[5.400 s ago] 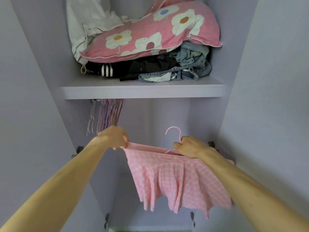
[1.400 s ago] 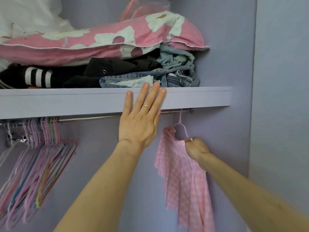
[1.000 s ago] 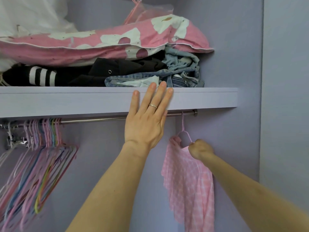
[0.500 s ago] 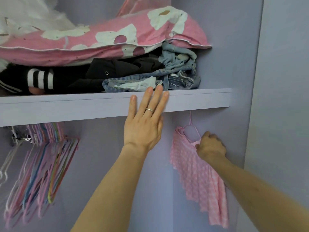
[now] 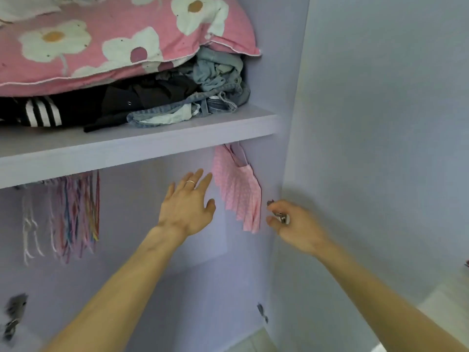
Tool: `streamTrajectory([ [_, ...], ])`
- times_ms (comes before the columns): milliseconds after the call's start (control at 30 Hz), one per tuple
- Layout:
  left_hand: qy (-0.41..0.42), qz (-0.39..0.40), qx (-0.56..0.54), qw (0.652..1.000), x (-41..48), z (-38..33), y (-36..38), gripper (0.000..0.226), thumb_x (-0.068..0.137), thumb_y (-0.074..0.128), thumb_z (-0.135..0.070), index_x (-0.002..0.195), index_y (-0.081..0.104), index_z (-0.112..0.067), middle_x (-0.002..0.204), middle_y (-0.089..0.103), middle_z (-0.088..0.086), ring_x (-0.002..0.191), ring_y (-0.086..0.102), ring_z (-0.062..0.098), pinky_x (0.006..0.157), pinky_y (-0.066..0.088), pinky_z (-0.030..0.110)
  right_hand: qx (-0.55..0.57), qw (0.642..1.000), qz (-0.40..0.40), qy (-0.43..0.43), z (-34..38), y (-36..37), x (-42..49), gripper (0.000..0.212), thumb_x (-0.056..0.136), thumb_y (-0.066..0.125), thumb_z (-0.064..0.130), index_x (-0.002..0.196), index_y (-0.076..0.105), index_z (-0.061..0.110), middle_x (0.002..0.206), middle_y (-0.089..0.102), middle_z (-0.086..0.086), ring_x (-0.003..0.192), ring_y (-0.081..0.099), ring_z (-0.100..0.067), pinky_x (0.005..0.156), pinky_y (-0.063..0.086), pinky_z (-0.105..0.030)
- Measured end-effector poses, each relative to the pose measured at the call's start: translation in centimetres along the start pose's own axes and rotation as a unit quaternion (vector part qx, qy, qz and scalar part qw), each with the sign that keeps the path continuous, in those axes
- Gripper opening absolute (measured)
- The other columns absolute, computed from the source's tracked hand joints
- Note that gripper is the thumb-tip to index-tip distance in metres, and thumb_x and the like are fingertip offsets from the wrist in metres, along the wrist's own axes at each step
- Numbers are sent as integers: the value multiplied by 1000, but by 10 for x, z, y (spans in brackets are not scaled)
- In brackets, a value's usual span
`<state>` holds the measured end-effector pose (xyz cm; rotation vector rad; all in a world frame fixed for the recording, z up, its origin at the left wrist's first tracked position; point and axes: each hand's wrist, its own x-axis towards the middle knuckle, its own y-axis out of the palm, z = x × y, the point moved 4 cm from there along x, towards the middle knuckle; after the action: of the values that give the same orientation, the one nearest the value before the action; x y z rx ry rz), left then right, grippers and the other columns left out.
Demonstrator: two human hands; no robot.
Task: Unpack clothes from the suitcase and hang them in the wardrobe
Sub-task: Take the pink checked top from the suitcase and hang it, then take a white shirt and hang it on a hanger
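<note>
A pink checked skirt [image 5: 241,191] hangs on a pink hanger [image 5: 240,154] under the right end of the lilac wardrobe shelf [image 5: 127,151]; the rail is hidden behind the shelf edge. My left hand [image 5: 187,204] is in the air just left of the skirt, below the shelf, with fingers straight and spread and a ring on one finger. My right hand [image 5: 297,224] hovers just right of the skirt's hem, fingers loosely curled and holding nothing, slightly blurred. No suitcase is in view.
Several empty coloured hangers [image 5: 73,214] hang at the left under the shelf. On the shelf lie dark and denim folded clothes [image 5: 152,102] under a pink flowered pillow [image 5: 101,41]. The wardrobe's side wall and door [image 5: 380,148] stand close on the right.
My right hand has let go of the hanger and dropped down to the right; the skirt now hangs by itself. My left hand came off the shelf edge and lowered. The view tilted down.
</note>
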<state>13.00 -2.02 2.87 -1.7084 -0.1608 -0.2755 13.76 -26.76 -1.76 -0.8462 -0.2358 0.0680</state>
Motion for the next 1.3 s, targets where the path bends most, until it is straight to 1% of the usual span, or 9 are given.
streamTrajectory([
  [133,26,68,-36,997,-58,-38,37,59,102,43,-39,157,23,-29,162,26,-5,149,20,18,119,22,39,-67,998,-18,8,-17,-20,-90,29,95,59,36,123,62,33,129,61,9,124,49,-17,98,37,-26],
  [267,109,140,-56,983,-111,-95,95,51,102,42,-43,151,38,-31,149,47,-4,135,44,20,107,36,34,-70,995,-41,59,-59,-28,-178,24,96,57,36,120,64,38,123,63,17,120,50,-13,94,40,-25],
  [367,163,203,-75,963,-141,-147,138,46,102,41,-42,146,44,-33,140,56,-4,125,53,20,97,44,33,-86,988,-40,119,-100,-35,-229,24,97,55,38,118,64,39,120,62,21,114,52,-9,90,33,-18],
  [600,292,347,-95,886,-211,-303,218,41,101,40,-39,141,48,-33,134,60,-3,119,57,22,96,48,36,-94,940,-56,324,-235,-84,-354,23,96,53,37,116,65,38,105,68,18,90,61,-9,70,43,-24],
  [767,309,393,-108,859,-222,-408,258,40,101,41,-37,139,50,-32,132,60,-2,118,58,20,95,49,36,-102,901,-27,421,-325,-125,-415,30,98,48,40,127,57,37,127,62,14,85,63,-5,71,47,-22],
  [900,312,414,-97,849,-218,-496,298,43,100,41,-35,143,49,-29,141,54,-4,126,53,18,99,45,34,-100,883,-5,458,-408,-163,-447,36,99,45,42,133,53,35,132,59,13,112,57,-11,86,50,-29],
  [1000,306,439,-77,841,-218,-548,330,44,100,42,-36,143,48,-28,141,53,-1,124,53,20,95,45,34,-84,871,13,484,-469,-181,-464,38,98,44,42,134,52,34,134,59,12,114,58,-13,88,52,-32],
  [1200,295,463,-26,835,-213,-588,409,41,99,43,-34,139,49,-27,130,56,1,112,57,22,90,51,40,-56,856,49,512,-558,-165,-471,41,98,42,39,139,45,29,130,60,5,116,58,-20,89,51,-36],
  [1300,287,481,-11,828,-214,-596,462,43,100,43,-30,142,46,-25,137,51,0,120,53,22,90,50,37,-41,848,65,525,-600,-136,-472,42,98,41,40,139,42,29,127,62,4,112,59,-18,85,53,-36],
])
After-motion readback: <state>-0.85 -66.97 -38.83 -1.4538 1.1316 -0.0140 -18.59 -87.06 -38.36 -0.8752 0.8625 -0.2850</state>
